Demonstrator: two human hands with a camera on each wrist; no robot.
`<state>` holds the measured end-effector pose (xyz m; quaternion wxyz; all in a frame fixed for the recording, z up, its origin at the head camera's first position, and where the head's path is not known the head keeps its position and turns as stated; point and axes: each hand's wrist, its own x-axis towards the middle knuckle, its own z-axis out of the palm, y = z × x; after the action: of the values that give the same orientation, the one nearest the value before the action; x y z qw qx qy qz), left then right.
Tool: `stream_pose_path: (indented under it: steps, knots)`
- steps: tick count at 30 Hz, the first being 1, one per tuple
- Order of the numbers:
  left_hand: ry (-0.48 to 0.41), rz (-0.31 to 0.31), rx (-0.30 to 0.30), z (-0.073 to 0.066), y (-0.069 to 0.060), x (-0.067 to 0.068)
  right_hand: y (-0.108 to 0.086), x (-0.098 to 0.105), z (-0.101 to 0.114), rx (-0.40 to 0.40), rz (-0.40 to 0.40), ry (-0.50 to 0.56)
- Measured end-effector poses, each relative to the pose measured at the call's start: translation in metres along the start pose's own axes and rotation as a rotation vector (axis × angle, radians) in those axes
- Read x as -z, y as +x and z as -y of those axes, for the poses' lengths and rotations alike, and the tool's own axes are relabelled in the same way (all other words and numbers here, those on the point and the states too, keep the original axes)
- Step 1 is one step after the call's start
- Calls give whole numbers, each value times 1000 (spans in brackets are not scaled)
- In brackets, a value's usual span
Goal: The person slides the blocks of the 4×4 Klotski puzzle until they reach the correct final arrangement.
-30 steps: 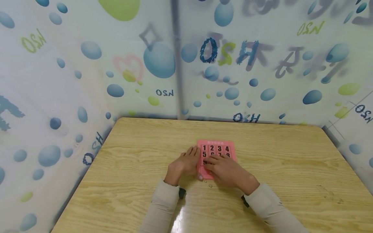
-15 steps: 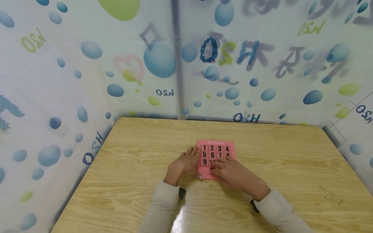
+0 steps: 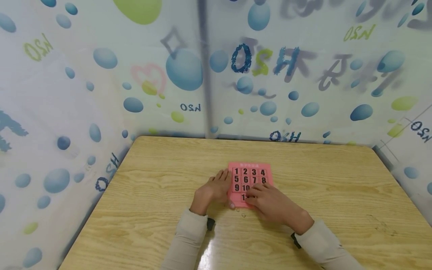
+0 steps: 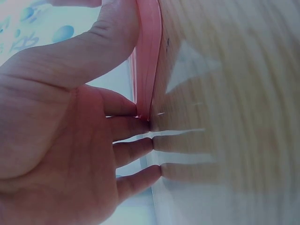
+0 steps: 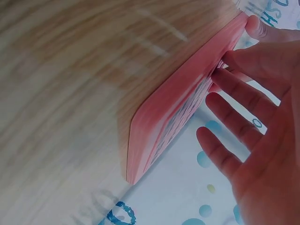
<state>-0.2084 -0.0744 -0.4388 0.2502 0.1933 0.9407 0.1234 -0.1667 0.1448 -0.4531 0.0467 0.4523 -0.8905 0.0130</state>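
Note:
A pink number sliding puzzle (image 3: 249, 165) lies flat on the table, its rows starting 1, 5 and 9 legible in the head view. My left hand (image 3: 216, 189) rests along its left side with straight fingers, fingertips down on the table at the frame's edge in the left wrist view. The left thumb (image 4: 101, 42) touches the puzzle's near corner. Over the lower right tiles lies my right hand (image 3: 275, 204), fingertips touching the tile face near the bottom row; it hides several tiles. A pink gap shows at the bottom left, beside a tile starting with 1.
The wooden table (image 3: 162, 165) extends on all sides of the puzzle. Behind and to the left stand printed curtain-like walls (image 3: 152, 123) with blue and green drops. A dark band sits at each wrist.
My right hand has shifted right across the puzzle, uncovering the 6, 7, 8, 10 and part of a bottom-row tile. My left hand has stayed in place.

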Motion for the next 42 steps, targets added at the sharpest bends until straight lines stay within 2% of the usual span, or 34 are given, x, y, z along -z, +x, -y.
stream_pose_path:
  steps: [20, 29, 35, 42]
  knots:
    - [10, 1, 3, 0, 0, 1, 10, -1, 9, 13, 4, -9]
    - [11, 7, 5, 0, 0, 0, 15, -5, 12, 25, -19, -20]
    - [21, -2, 4, 0, 0, 0, 16, -4, 14, 30, 5, -38]
    - [-8, -4, 3, 1, -1, 0, 10, 3, 9, -31, 35, 47]
